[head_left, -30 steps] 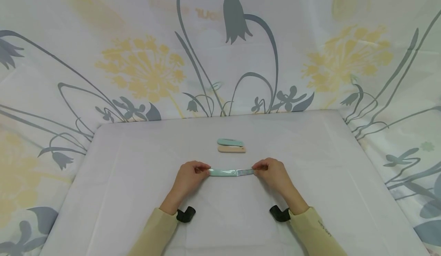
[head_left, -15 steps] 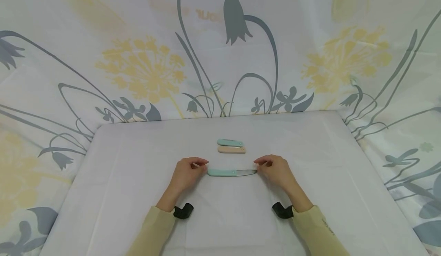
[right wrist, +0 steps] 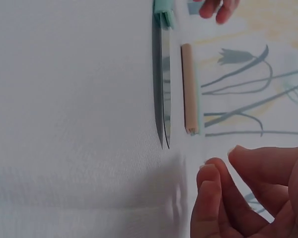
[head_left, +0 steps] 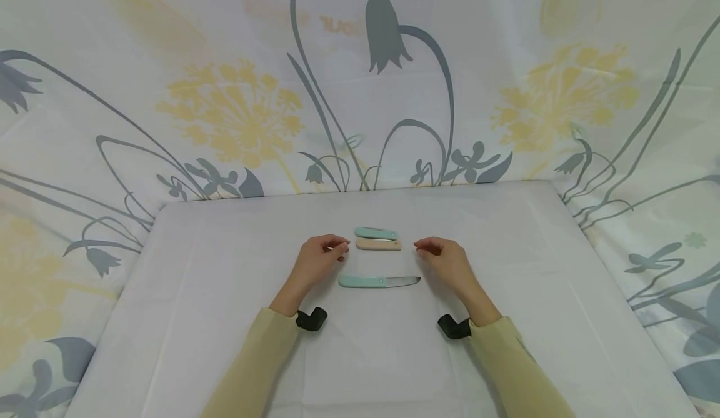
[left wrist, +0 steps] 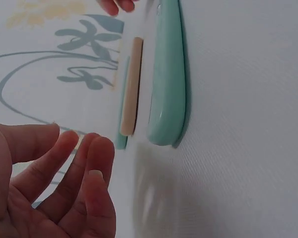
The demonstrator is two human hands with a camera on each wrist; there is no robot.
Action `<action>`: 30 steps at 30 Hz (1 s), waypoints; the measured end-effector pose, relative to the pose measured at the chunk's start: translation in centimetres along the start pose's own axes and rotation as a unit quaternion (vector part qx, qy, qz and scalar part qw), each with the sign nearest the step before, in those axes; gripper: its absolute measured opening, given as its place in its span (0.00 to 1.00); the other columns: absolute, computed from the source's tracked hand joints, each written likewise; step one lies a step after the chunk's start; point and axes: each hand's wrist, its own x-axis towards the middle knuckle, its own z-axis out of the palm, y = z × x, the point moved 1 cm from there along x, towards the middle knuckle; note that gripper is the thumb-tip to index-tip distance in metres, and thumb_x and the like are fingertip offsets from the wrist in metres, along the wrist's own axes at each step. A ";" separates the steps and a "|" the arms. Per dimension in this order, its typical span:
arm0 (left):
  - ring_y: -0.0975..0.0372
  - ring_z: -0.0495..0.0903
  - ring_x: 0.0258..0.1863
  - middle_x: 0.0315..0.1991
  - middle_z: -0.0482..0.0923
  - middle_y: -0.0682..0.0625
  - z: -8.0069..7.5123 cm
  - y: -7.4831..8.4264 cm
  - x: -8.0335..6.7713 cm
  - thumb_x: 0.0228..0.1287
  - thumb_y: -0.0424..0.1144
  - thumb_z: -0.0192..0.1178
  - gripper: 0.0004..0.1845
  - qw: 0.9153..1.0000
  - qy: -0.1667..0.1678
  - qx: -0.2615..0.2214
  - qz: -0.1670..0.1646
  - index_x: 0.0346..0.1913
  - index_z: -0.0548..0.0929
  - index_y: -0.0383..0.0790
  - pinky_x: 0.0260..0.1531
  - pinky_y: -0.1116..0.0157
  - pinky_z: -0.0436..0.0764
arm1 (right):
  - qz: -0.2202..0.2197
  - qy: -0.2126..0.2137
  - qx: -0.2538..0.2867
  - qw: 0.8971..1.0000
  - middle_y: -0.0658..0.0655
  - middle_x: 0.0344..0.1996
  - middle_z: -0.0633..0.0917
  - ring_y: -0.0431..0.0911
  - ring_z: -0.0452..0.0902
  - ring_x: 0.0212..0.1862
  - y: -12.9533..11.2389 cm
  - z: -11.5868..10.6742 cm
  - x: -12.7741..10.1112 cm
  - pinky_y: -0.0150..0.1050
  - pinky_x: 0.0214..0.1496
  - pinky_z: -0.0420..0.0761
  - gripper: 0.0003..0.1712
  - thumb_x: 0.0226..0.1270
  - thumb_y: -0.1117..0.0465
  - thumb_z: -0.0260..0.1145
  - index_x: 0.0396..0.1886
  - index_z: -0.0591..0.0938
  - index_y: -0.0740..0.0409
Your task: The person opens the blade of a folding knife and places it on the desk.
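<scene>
An open folding knife [head_left: 379, 281] with a mint handle [left wrist: 166, 74] and bare blade [right wrist: 162, 84] lies flat on the white table [head_left: 225, 318], blade pointing right. Just behind it lie a folded beige knife [head_left: 379, 244] and a folded mint knife [head_left: 375, 233], side by side. My left hand [head_left: 339, 248] hovers at the left end of the beige knife, fingers loosely curled, holding nothing. My right hand [head_left: 422, 249] hovers at its right end, also empty. Neither hand touches a knife. The beige knife [right wrist: 189, 89] shows beside the blade in the right wrist view.
A floral cloth [head_left: 236, 112] with yellow and grey flowers hangs behind and to both sides of the table. A black wrist camera mount [head_left: 311, 319] sits on each forearm.
Both hands let go of the open mint knife, which now lies on the table. They have moved away from me, to either end of the folded beige knife.
</scene>
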 end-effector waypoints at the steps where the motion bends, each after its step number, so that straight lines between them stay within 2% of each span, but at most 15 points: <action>1: 0.62 0.82 0.33 0.35 0.85 0.53 0.1 0.1 0.3 0.71 0.41 0.62 0.11 1.000 0.003 0.003 -0.003 0.48 0.87 0.41 0.38 0.62 0.77 | 0.001 -0.002 0.004 1.000 0.60 0.48 0.86 0.55 0.80 0.52 0.0 0.1 0.2 0.50 0.54 0.78 0.12 0.71 0.64 0.64 0.51 0.85 0.63; 7: 0.61 0.82 0.37 0.34 0.85 0.53 0.9 0.2 1.6 0.70 0.41 0.62 0.11 1.000 0.014 0.008 -0.018 0.49 0.87 0.40 0.41 0.61 0.77 | 0.012 -0.016 0.026 0.999 0.61 0.51 0.85 0.55 0.79 0.55 -0.3 1.1 1.2 0.49 0.55 0.78 0.16 0.71 0.64 0.65 0.56 0.83 0.64; 13: 0.60 0.82 0.37 0.34 0.86 0.51 1.6 0.1 2.2 0.69 0.40 0.63 0.12 1.000 0.010 0.006 -0.029 0.49 0.87 0.38 0.40 0.62 0.77 | 0.018 -0.019 0.034 0.999 0.61 0.52 0.85 0.55 0.79 0.56 -0.7 1.8 1.6 0.49 0.56 0.78 0.16 0.71 0.63 0.65 0.56 0.83 0.63; 22: 0.59 0.79 0.38 0.35 0.84 0.52 2.1 0.5 2.2 0.69 0.42 0.63 0.11 0.999 0.011 0.018 -0.045 0.48 0.87 0.40 0.43 0.60 0.76 | 0.032 -0.022 0.038 0.999 0.60 0.52 0.85 0.54 0.79 0.55 -0.9 2.5 1.8 0.49 0.56 0.77 0.16 0.70 0.63 0.66 0.56 0.83 0.62; 30: 0.62 0.81 0.34 0.37 0.84 0.50 2.0 0.3 1.9 0.67 0.40 0.64 0.11 0.998 0.001 -0.019 -0.055 0.48 0.87 0.39 0.36 0.65 0.79 | 0.023 -0.012 0.061 0.998 0.61 0.50 0.85 0.54 0.80 0.53 -1.2 2.9 1.5 0.49 0.55 0.77 0.16 0.68 0.66 0.67 0.54 0.84 0.64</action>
